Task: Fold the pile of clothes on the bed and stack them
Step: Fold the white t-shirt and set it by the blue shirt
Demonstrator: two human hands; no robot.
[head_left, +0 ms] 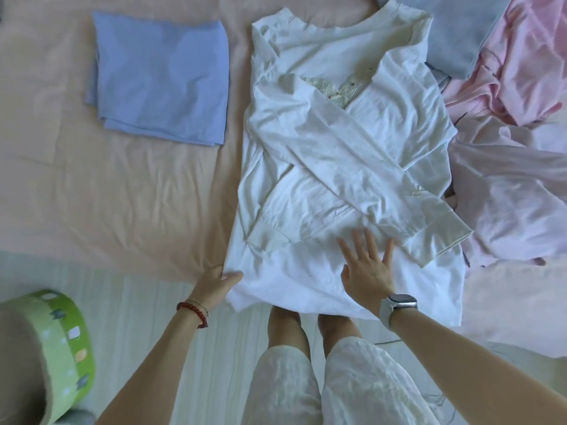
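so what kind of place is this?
Most likely a home bedroom: a bed with a peach sheet, a folded blue garment on it, a white long-sleeved top being folded, and a loose pile of pink clothes.

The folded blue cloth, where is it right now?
The folded blue cloth lies on the bed at upper left, just left of the white shirt.

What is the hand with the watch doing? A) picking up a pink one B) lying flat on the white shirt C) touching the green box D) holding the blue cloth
B: the right hand, the one with the watch, lies flat with fingers spread on the white shirt, while the left hand grips the shirt's bottom corner.
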